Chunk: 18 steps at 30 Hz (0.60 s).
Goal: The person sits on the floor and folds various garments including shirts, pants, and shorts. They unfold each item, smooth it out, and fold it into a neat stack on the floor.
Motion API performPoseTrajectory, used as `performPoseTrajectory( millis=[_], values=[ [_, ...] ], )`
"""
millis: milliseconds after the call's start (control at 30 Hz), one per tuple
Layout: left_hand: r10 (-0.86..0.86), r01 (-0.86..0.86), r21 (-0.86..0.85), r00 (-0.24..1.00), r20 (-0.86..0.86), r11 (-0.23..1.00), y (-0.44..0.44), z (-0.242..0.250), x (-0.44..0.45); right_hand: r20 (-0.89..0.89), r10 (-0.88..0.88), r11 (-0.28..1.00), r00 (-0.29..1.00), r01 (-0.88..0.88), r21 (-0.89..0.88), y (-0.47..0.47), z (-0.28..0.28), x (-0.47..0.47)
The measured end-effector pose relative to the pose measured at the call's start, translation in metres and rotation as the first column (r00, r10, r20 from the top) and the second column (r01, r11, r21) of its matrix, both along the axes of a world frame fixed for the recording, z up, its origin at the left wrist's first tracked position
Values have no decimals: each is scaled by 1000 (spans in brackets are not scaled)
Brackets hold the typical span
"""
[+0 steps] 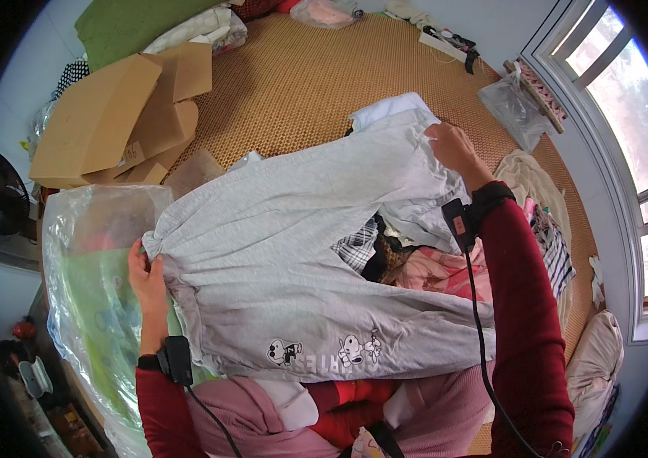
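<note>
A pair of light grey jersey trousers (pixel 278 229) with cartoon dog prints on one leg lies spread across the middle, its waistband at the left and its legs pointing right. My left hand (pixel 148 277) grips the far corner of the waistband, where the fabric is bunched. At the upper right, my right hand (pixel 452 150) pinches the edge of the far leg near its hem. Between the two legs show a black-and-white plaid cloth (pixel 358 245) and a pink patterned cloth (pixel 441 269). A white folded cloth (pixel 389 110) sticks out beyond the far leg.
An open cardboard box (pixel 100 114) stands at the upper left on the woven mat (pixel 289 74). Clear plastic bags with green contents (pixel 100 286) lie left of the trousers. At the right are a striped garment (pixel 553 246), a clear plastic bag (pixel 513 106) and a window (pixel 627 114).
</note>
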<state>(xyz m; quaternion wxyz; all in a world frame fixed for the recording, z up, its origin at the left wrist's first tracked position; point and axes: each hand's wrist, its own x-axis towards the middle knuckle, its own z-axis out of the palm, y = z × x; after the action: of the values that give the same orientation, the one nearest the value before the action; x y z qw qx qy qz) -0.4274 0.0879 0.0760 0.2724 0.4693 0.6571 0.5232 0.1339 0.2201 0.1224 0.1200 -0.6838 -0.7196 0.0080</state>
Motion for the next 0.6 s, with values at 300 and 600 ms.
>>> performPoseTrajectory(
  millis=[300, 600],
  values=[
    [-32, 34, -97, 999, 29, 995, 8, -19, -2, 67, 80, 996, 995, -78, -38, 30, -32, -16],
    [-71, 71, 2, 988, 136, 997, 12, 4, 9, -76, -274, 900, 959, 284, 332, 40, 80, 15]
  ],
)
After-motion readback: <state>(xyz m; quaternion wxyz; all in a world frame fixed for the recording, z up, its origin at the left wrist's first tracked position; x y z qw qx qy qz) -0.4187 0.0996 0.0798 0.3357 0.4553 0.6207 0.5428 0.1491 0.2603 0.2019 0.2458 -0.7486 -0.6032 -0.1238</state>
